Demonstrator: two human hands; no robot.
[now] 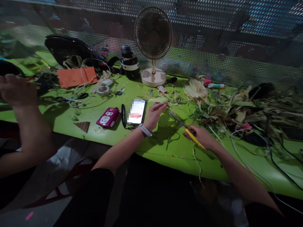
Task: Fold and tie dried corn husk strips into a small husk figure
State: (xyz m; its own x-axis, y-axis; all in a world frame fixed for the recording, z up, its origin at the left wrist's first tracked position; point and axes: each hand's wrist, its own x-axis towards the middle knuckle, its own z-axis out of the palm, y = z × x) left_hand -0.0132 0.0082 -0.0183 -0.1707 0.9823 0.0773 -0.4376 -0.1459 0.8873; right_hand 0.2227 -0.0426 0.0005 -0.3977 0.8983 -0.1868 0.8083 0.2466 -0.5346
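Note:
My left hand, with a pale watch on its wrist, pinches a pale green strip of corn husk above the green table. In my right hand is a slim yellow-handled tool. Its long, thin dark metal end points up and left, close to my left fingertips. Whether that end touches the husk I cannot tell. Just left of my left hand lies a lit phone, its screen partly blurred. Loose husk scraps are scattered around both hands.
A fan and a black bottle stand at the back. A purple power socket and an orange sheet lie left. Dried husks pile up right, near a white cable. Another person's arm is at far left.

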